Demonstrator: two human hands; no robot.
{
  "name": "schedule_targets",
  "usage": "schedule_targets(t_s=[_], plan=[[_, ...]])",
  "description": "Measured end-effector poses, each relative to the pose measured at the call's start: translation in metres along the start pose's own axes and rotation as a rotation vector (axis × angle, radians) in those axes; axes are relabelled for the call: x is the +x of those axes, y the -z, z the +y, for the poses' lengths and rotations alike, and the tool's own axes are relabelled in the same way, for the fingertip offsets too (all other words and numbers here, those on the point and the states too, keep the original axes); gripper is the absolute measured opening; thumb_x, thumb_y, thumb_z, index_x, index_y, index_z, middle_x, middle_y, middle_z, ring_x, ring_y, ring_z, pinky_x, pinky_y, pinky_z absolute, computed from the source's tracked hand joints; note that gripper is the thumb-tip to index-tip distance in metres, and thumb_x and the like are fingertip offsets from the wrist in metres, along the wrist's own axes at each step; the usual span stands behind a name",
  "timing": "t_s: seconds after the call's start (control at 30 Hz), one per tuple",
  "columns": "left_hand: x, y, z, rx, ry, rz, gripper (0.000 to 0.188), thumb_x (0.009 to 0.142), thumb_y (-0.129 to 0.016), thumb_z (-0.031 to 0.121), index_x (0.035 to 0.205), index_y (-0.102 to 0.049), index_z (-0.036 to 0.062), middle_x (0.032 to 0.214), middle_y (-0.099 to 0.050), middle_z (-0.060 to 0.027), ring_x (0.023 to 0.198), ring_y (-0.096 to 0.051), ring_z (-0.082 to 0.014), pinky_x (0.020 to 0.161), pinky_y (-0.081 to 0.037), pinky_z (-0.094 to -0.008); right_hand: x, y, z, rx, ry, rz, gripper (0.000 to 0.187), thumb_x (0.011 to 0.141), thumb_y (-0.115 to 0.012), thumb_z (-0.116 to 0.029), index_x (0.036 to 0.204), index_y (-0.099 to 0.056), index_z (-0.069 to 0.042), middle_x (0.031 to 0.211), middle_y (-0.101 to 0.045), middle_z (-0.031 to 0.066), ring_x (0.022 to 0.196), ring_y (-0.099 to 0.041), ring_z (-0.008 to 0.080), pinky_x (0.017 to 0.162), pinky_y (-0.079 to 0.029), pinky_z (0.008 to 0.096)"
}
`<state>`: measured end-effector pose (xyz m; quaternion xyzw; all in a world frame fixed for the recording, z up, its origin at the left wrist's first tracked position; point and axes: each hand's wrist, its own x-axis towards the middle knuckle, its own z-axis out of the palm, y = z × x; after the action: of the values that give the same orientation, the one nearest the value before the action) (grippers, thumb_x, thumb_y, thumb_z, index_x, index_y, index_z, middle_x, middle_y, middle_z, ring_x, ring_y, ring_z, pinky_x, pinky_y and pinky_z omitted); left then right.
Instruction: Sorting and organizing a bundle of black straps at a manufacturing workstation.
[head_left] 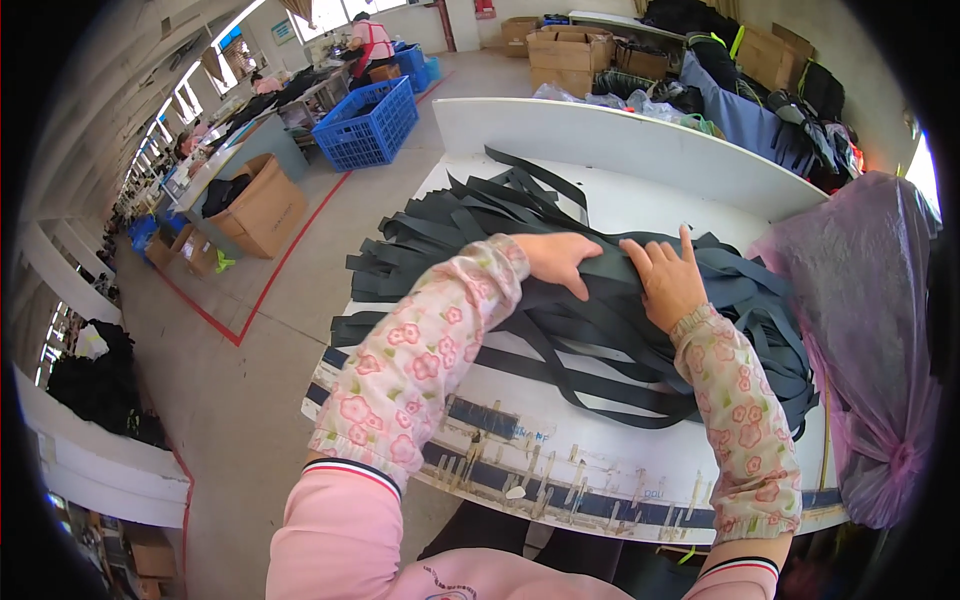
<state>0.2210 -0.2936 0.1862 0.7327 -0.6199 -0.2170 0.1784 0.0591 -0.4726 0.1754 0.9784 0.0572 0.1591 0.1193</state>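
Observation:
A thick heap of dark grey-green flat webbing straps (pixel 430 230) lies across the white table, with many cut ends toward the left and looped lengths at the right. My left hand (pixel 555 260) is over the middle of the heap, its thumb spread away from its fingers beside one strap. Just to the right, my right hand (pixel 670 285) rests on the straps with its fingers stretched out and the little finger raised. The right thumb is hidden. Both forearms wear flowered sleeve covers.
The white table (pixel 640 490) has a raised back board (pixel 620 140) and a worn, taped front edge. A pinkish plastic-wrapped bundle (pixel 860 320) stands against its right side. Beyond are a blue crate (pixel 365 125), cardboard boxes (pixel 255 205) and a person (pixel 370 45) at another bench.

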Motion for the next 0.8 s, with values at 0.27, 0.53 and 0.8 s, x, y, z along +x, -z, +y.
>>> schedule_targets(t_s=[0.27,0.53,0.8], plan=[[-0.048,0.065,0.028,-0.307,0.073,0.091,0.055,0.079,-0.077,0.022,0.124,-0.056,-0.0026,0.117,-0.063,-0.0077,0.107,-0.055,-0.0149,0.096,-0.043,-0.0286,0.026,0.057,0.031,0.109,0.036,0.197,0.072,0.069,-0.079,-0.008,0.133,-0.046,-0.015,0.109,-0.06,0.0055,0.11,-0.059,0.0243,0.115,-0.029,0.0516],[-0.056,0.044,0.052,0.305,0.14,0.277,0.068,0.073,-0.081,0.025,0.123,-0.043,0.001,0.107,-0.064,-0.026,0.101,-0.062,-0.0422,0.087,-0.049,-0.0443,0.021,0.067,0.029,0.083,-0.03,0.063,0.058,0.07,-0.077,-0.015,0.122,-0.051,-0.015,0.107,-0.063,0.0066,0.111,-0.059,0.0252,0.112,-0.033,0.0504],[-0.079,0.056,0.038,0.448,0.104,0.474,0.047,0.075,-0.066,0.007,0.117,-0.045,0.0041,0.096,-0.065,-0.024,0.094,-0.062,-0.0452,0.079,-0.049,-0.0511,0.011,0.089,0.081,-0.059,-0.051,0.425,0.054,0.07,-0.075,-0.012,0.119,-0.054,-0.018,0.102,-0.062,0.004,0.108,-0.061,0.0254,0.113,-0.031,0.0528]])
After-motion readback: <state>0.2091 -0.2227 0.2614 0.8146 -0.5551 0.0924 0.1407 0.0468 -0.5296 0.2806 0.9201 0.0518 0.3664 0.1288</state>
